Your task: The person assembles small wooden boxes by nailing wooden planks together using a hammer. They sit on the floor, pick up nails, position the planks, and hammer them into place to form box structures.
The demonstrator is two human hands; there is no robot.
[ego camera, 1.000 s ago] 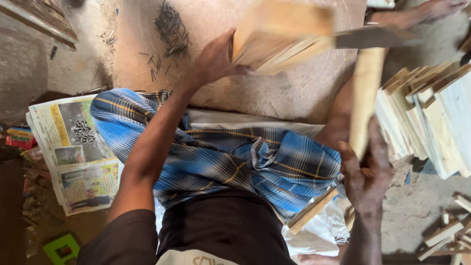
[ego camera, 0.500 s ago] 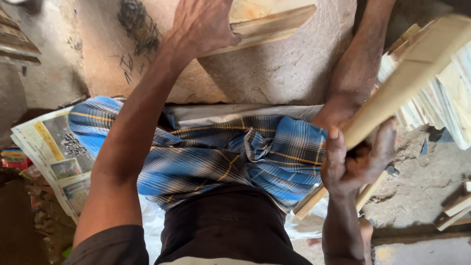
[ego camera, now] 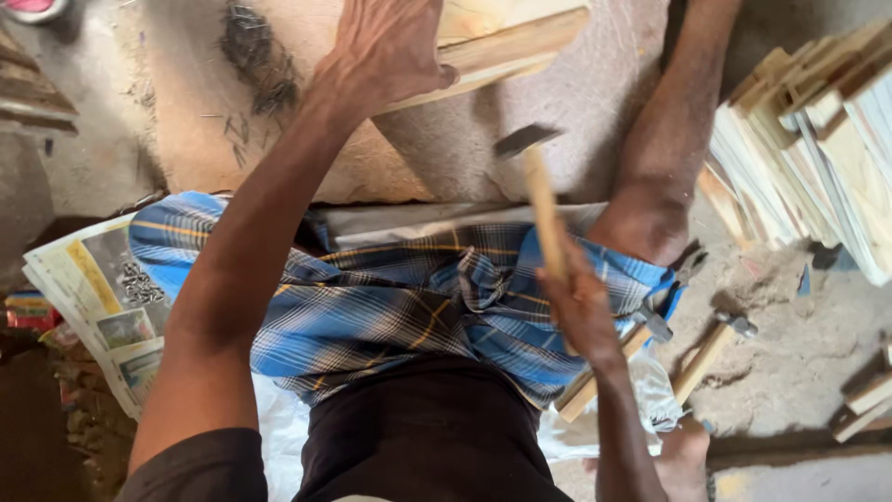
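Note:
My left hand [ego camera: 390,46] presses down on a pale wooden piece [ego camera: 506,42] that lies on a worn stone slab [ego camera: 557,139] at the top of the view. My right hand [ego camera: 581,307] grips the wooden handle of a hammer [ego camera: 539,200]. Its dark metal head [ego camera: 522,139] points up and hangs over the slab, just below the wooden piece. I sit with a blue checked cloth [ego camera: 390,297] over my lap and my right knee raised.
A stack of thin wooden slats [ego camera: 818,139] stands at the right. A second hammer [ego camera: 711,349] and pliers [ego camera: 669,288] lie on the dirt floor by my right leg. Newspaper [ego camera: 88,297] is spread at the left. Loose nails [ego camera: 246,46] lie on the slab.
My right hand has let go of the long wooden slat and now holds a hammer. My left hand stays on the wooden piece on the slab.

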